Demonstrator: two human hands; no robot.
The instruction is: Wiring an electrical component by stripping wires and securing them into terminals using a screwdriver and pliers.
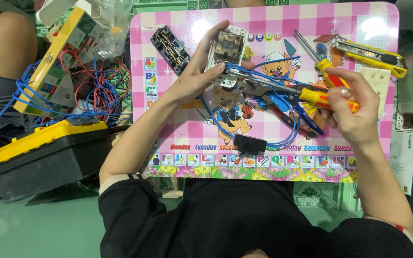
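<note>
1. Black sleeves (244, 224) are sitting nearest the camera, both forearms reaching up over a pink checked lap table (383, 86).
2. Left hand (201, 71) is gripping a white switch module (225, 55) tilted above the table, fingers wrapping its sides, blue wires (264, 76) trailing from it.
3. Right hand (354, 105) is closing around a yellow-red screwdriver (321, 98), tip pointing at the module.
4. A black part (249, 143) is lying near the table's front edge.
5. A yellow utility knife (374, 55) is resting at top right; a black-yellow toolbox (44, 153) is sitting left, off the table.

Single head-worn camera, looking steeply down, close over the pink table (359, 172), person's lap at bottom
</note>
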